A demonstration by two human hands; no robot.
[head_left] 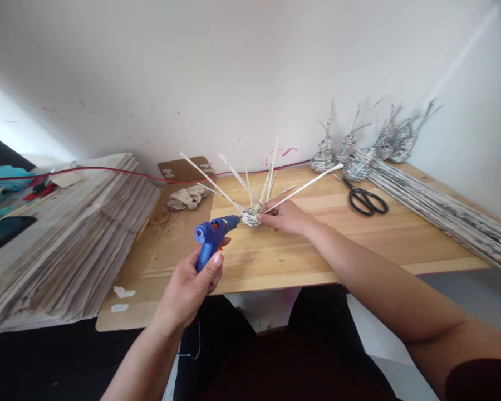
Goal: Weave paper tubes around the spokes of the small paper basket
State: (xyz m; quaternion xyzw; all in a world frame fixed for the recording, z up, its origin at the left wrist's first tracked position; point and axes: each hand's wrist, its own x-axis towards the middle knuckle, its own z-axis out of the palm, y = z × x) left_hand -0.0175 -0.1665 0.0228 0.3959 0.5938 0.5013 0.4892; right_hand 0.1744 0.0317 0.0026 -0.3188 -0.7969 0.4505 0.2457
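My left hand (198,281) is wrapped round the handle of a blue glue gun (212,236). The gun's nozzle points right, at the left side of a small woven paper base (250,216); whether it touches cannot be made out. Several rolled paper sticks fan up and outward from this base, one long white stick (309,188) leaning far right. My right hand (284,216) grips the base's right side with its fingertips closed, by the foot of the sticks. Some of its fingers are hidden behind the sticks.
Black scissors (366,200) lie on the wooden table (317,250) at right, beside a bundle of paper rolls (438,209). Several woven paper figures (323,153) stand by the wall. A crumpled cloth (187,197) rests on cardboard (150,267). A newspaper stack (104,239) fills the left.
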